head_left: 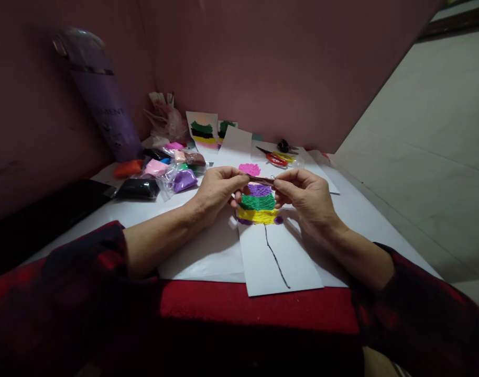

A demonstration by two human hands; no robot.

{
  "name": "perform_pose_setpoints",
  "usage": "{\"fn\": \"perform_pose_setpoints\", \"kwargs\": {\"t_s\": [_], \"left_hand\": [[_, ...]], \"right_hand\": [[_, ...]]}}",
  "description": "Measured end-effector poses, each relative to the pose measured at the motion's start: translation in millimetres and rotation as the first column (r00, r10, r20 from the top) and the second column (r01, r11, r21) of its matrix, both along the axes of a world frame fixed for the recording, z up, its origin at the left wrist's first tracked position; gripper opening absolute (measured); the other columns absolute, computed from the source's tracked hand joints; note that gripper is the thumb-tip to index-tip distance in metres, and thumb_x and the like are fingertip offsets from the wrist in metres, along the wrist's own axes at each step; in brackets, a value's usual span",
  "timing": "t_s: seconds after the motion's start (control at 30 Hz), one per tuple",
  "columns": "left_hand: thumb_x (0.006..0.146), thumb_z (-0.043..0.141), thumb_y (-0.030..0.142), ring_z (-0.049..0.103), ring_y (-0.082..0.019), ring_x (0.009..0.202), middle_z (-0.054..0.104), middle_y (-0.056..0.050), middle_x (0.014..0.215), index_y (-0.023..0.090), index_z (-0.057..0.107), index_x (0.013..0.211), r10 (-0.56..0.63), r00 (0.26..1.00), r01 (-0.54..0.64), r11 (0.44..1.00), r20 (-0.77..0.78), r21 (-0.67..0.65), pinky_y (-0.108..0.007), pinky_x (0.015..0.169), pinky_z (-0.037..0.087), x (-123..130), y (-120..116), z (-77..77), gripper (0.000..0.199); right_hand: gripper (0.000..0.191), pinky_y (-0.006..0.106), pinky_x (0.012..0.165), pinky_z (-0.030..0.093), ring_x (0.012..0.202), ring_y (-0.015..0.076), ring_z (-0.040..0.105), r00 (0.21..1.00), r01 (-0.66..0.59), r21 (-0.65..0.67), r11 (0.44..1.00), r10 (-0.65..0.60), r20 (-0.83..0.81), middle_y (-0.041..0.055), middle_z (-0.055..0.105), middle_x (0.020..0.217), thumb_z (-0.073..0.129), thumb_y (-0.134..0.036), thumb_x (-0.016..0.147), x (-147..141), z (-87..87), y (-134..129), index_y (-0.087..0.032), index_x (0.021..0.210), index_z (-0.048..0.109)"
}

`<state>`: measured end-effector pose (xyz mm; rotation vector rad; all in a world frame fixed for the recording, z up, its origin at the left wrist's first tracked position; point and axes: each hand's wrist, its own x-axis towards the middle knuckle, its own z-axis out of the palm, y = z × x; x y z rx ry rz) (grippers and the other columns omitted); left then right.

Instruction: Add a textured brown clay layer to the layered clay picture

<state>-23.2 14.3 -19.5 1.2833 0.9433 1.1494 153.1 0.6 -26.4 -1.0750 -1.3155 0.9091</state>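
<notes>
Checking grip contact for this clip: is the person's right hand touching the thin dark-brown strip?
Touching: the head view shows the right hand pinching one end of the thin dark-brown strip.

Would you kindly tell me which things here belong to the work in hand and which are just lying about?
In the work:
dark brown strip, held in left hand and right hand
banded card beneath
probably the coloured packets

Apparently lying about:
purple bottle
red-handled tool
</notes>
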Motion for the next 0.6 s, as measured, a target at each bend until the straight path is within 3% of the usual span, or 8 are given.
{"fn": "perform_pose_setpoints", "kwargs": {"t_s": [0.17, 0.3, 0.6], "left_hand": [[0.078, 0.07, 0.021, 0.05, -0.006, 0.047, 0.063, -0.001, 0.065, 0.011, 0.067, 0.077, -0.097, 0.995, 0.098, 0.995, 0.016, -0.026, -0.018, 0.041, 0.04, -1.6, 0.2, -1.6, 0.011], [0.077, 0.071, 0.019, 0.05, -0.006, 0.046, 0.062, 0.0, 0.064, 0.01, 0.069, 0.081, -0.107, 0.994, 0.108, 0.994, 0.03, -0.031, -0.018, 0.039, 0.041, -1.2, 0.2, -1.6, 0.01], [0.075, 0.073, 0.011, 0.05, -0.006, 0.041, 0.061, 0.001, 0.06, 0.01, 0.065, 0.08, -0.093, 0.996, 0.093, 0.995, 0.011, -0.019, -0.019, 0.039, 0.042, 0.2, 1.0, -2.1, 0.009]], "right_hand": [[0.018, 0.023, 0.045, 0.052, 0.054, 0.0107, 0.059, 0.997, -0.067, -0.017, 0.998, 0.067, -0.043, -0.0022, 0.06, 0.061, 0.077, -0.031, 0.074, 0.4, -3.2, 1.5, -0.018, 0.075, 0.064], [0.028, 0.023, 0.044, 0.052, 0.054, 0.0106, 0.058, 0.987, -0.155, 0.013, 0.988, 0.155, -0.037, -0.0017, 0.062, 0.063, 0.081, -0.04, 0.07, -1.8, -3.3, -1.0, -0.017, 0.076, 0.065], [0.016, 0.023, 0.045, 0.052, 0.055, 0.0105, 0.059, 0.986, -0.164, 0.058, 0.985, 0.164, 0.007, -0.0019, 0.063, 0.064, 0.077, -0.029, 0.074, -2.7, -1.5, -2.4, -0.017, 0.077, 0.066]]}}
